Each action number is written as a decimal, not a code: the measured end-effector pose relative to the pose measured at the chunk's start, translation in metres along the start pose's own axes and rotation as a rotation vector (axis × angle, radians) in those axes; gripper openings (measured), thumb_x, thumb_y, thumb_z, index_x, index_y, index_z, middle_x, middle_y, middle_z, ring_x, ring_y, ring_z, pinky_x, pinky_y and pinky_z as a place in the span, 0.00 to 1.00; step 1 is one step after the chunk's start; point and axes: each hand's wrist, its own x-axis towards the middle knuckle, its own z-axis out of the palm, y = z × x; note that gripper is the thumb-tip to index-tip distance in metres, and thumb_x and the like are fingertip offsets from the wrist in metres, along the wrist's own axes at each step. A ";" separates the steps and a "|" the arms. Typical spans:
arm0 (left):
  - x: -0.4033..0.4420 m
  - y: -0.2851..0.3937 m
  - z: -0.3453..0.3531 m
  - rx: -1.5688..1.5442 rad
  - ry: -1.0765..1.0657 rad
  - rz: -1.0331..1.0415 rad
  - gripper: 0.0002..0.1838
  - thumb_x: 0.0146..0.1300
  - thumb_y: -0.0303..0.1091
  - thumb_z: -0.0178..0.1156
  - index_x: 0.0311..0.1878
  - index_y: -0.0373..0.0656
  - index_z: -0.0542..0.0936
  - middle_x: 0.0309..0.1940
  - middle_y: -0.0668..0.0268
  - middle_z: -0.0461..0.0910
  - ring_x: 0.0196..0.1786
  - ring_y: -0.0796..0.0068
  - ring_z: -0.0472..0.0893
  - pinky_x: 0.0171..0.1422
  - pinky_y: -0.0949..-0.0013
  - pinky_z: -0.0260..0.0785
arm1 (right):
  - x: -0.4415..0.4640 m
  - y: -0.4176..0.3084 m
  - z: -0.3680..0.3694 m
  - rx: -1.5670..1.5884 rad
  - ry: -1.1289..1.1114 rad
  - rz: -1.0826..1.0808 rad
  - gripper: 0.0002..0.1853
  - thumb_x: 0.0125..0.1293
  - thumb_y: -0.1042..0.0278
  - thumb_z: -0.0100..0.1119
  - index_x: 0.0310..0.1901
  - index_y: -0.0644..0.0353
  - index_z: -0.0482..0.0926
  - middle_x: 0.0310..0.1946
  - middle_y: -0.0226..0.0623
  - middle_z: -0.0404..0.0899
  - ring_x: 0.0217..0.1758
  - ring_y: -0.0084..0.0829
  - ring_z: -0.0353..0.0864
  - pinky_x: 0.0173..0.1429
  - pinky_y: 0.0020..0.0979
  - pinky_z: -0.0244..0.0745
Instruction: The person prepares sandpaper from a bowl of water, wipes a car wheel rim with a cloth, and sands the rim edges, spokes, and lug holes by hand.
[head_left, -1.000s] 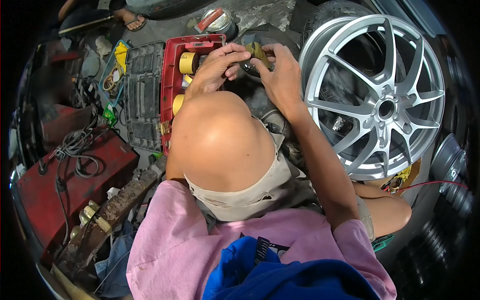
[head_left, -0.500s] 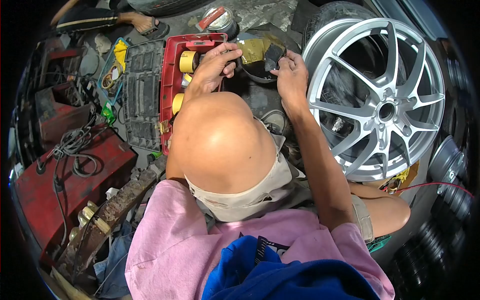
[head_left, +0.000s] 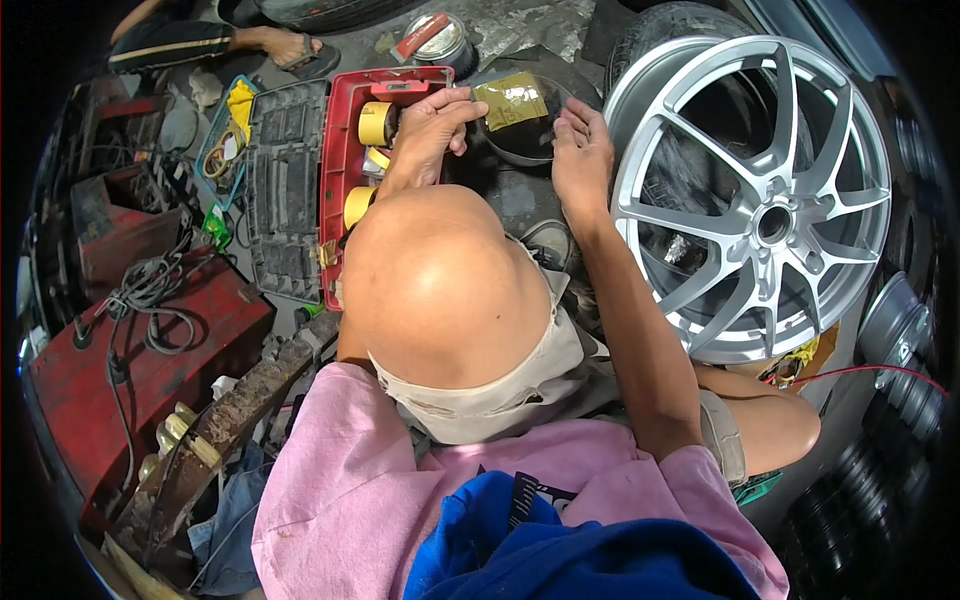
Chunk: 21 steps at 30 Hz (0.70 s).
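My left hand (head_left: 432,130) pinches the left edge of a piece of sandpaper (head_left: 515,103), its shiny gold, printed backing facing up. My right hand (head_left: 582,145) is at the right of the sheet with curled fingers; whatever they hold is hidden. Beneath the sheet lies a dark round container (head_left: 520,158), its curved rim showing. A big silver wheel rim (head_left: 773,224) stands close to my right forearm. Left of my left hand is an uncovered red toolbox (head_left: 330,185) with yellow rolls (head_left: 374,124) in it.
A tin (head_left: 436,42) with a red-handled tool on it stands beyond the toolbox. At left are a red machine (head_left: 150,350) with coiled cable and a blue basket (head_left: 215,165). Another person's sandalled foot (head_left: 300,50) rests at the upper left. Tyres lie at the back.
The dark piece that showed by my right fingers is out of sight. The gold backing now lies flatter and shifted slightly right. My right hand has turned a little.
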 end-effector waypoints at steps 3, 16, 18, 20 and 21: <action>-0.001 0.000 0.006 0.003 0.022 -0.007 0.17 0.66 0.28 0.76 0.54 0.41 0.81 0.30 0.77 0.80 0.19 0.88 0.68 0.25 0.77 0.61 | -0.003 0.006 -0.002 -0.407 0.038 -0.178 0.26 0.75 0.69 0.60 0.72 0.68 0.72 0.62 0.51 0.81 0.63 0.34 0.82 0.67 0.37 0.80; -0.003 0.002 0.007 0.067 0.018 0.001 0.16 0.69 0.32 0.75 0.55 0.39 0.84 0.29 0.76 0.80 0.21 0.86 0.69 0.26 0.77 0.64 | -0.008 -0.013 0.000 0.073 -0.022 0.097 0.21 0.75 0.66 0.65 0.64 0.69 0.78 0.50 0.41 0.85 0.45 0.25 0.83 0.51 0.29 0.79; -0.003 0.002 0.003 0.056 0.015 -0.001 0.17 0.70 0.32 0.74 0.58 0.38 0.84 0.29 0.76 0.79 0.21 0.86 0.70 0.27 0.76 0.65 | -0.010 -0.015 0.001 0.081 0.005 0.110 0.19 0.76 0.66 0.66 0.62 0.67 0.79 0.52 0.37 0.84 0.43 0.21 0.80 0.48 0.26 0.77; -0.003 0.000 0.001 0.057 0.043 0.033 0.16 0.71 0.32 0.73 0.58 0.37 0.83 0.30 0.74 0.79 0.23 0.85 0.71 0.28 0.75 0.67 | -0.013 -0.017 0.000 0.188 0.007 0.102 0.11 0.78 0.71 0.61 0.57 0.64 0.80 0.52 0.35 0.83 0.43 0.21 0.80 0.49 0.26 0.78; -0.003 0.000 0.001 0.057 0.042 0.033 0.16 0.71 0.32 0.73 0.58 0.37 0.83 0.30 0.74 0.79 0.23 0.85 0.71 0.28 0.75 0.67 | -0.014 -0.017 -0.001 0.188 0.007 0.102 0.11 0.78 0.71 0.61 0.57 0.64 0.80 0.52 0.35 0.83 0.43 0.21 0.80 0.49 0.26 0.78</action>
